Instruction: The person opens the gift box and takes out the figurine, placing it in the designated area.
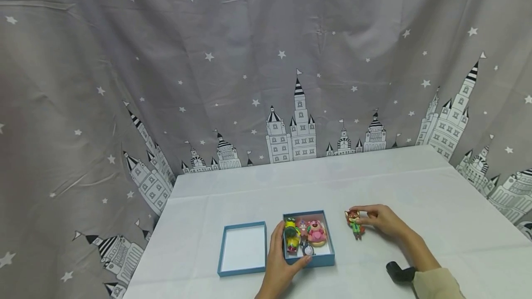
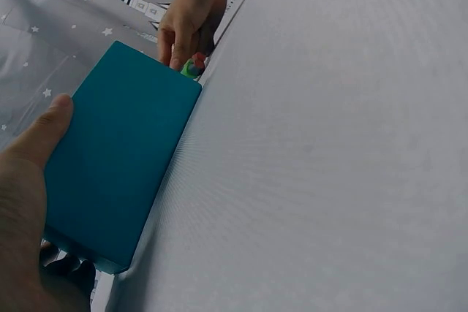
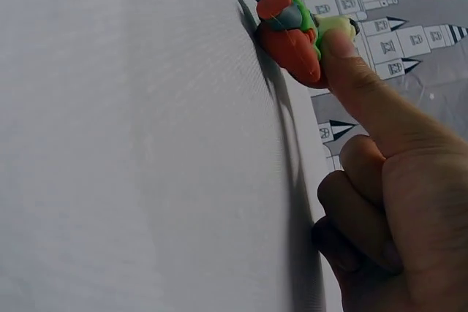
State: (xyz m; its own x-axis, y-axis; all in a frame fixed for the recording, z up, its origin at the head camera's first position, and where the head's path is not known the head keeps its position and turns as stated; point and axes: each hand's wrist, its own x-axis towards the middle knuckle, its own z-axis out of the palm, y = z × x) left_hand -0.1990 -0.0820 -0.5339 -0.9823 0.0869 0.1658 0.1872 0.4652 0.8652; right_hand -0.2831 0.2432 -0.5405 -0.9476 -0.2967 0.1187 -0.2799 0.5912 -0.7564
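A blue open box point(image 1: 322, 260) holds several toy figures: a yellow-and-green one point(image 1: 293, 236), a pink bear point(image 1: 317, 233), a smaller pink one point(image 1: 303, 229) and a grey-and-white one point(image 1: 308, 248). My left hand point(image 1: 277, 262) grips this box at its left side, thumb along the near wall; the left wrist view shows the box's teal wall point(image 2: 121, 155) beside the thumb. To the right of the box, my right hand point(image 1: 384, 219) pinches a fox figurine point(image 1: 355, 227) in green clothes between thumb and finger. In the right wrist view, the thumb presses on the fox figurine point(image 3: 289, 27), its feet toward the camera.
Left of the box lies a shallow blue-edged lid point(image 1: 242, 249) with a white inside. A white cloth covers the table point(image 1: 199, 216). Behind it hangs a grey curtain point(image 1: 232, 26) printed with castles and stars. A black wrist device point(image 1: 400, 272) sits at the right sleeve.
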